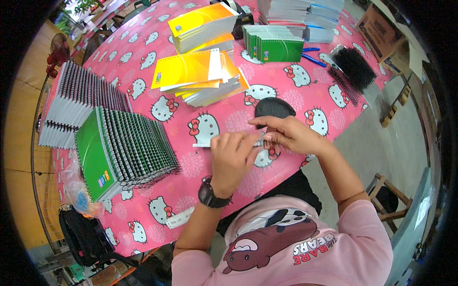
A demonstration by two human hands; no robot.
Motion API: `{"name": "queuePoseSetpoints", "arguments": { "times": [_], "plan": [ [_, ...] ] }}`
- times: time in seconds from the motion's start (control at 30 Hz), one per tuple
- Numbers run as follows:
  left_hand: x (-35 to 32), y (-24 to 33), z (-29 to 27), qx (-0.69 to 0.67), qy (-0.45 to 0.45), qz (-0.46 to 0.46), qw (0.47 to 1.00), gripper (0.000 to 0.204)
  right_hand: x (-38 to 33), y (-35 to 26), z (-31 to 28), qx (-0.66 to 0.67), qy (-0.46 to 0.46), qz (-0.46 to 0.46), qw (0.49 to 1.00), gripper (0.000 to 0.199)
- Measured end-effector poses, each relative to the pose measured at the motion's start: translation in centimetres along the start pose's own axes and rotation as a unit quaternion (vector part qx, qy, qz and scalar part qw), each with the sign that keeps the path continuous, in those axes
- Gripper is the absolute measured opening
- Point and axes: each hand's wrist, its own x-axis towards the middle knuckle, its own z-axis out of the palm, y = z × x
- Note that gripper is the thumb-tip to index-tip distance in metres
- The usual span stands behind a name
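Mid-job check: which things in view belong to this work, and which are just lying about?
Likely in the work:
pale strip by the left hand
green spiral notebooks
yellow-covered pads
green-covered pads
black binding coils
blue-handled tool

Probably just lying about:
cardboard box
black bag
plastic bag

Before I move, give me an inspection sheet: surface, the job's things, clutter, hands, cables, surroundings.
Surface: pink patterned cover.
Job's things: coil-bound green notebooks at left; yellow notebooks toward the far side; black coils at far right; pale strip showing beside the left hand.
Clutter: blue tool near the coils; plastic bag at left; black pad just beyond the right hand.
Hands: close together, fingers bent; whatever is between them is too small to identify.
Cables: nothing seen.
Surroundings: fan at left; cardboard box and wooden stool at right.
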Motion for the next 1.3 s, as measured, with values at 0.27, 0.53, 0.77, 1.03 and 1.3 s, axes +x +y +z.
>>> {"name": "queuePoseSetpoints", "arguments": {
  "times": [0.27, 0.53, 0.77, 1.03, 1.3],
  "plan": [
    [0.9, -0.1, -0.8, -0.012, -0.047, 0.015, 0.999, 0.022, 4.2, 4.8, -5.8, -0.368, 0.103, -0.264, 0.886, 0.023],
    [0.8, 0.4, -2.3, -0.047, -0.068, 0.002, 0.997, 0.020, 0.7, 4.7, -5.7, -0.340, 0.077, -0.127, 0.929, 0.043],
    [0.0, -1.2, -1.7, -0.058, -0.095, -0.001, 0.994, 0.021, 3.1, 4.2, -2.2, -0.395, 0.112, -0.235, 0.881, 0.066],
    [-0.5, -1.8, -1.4, -0.108, -0.081, -0.005, 0.991, 0.022, 3.1, 4.4, -1.8, -0.405, 0.135, -0.212, 0.879, 0.072],
    [-0.2, -2.6, -3.8, -0.007, -0.058, -0.001, 0.998, 0.023, 0.4, 5.2, -2.0, 0.119, 0.027, -0.212, 0.970, 0.070]
  ]
}}
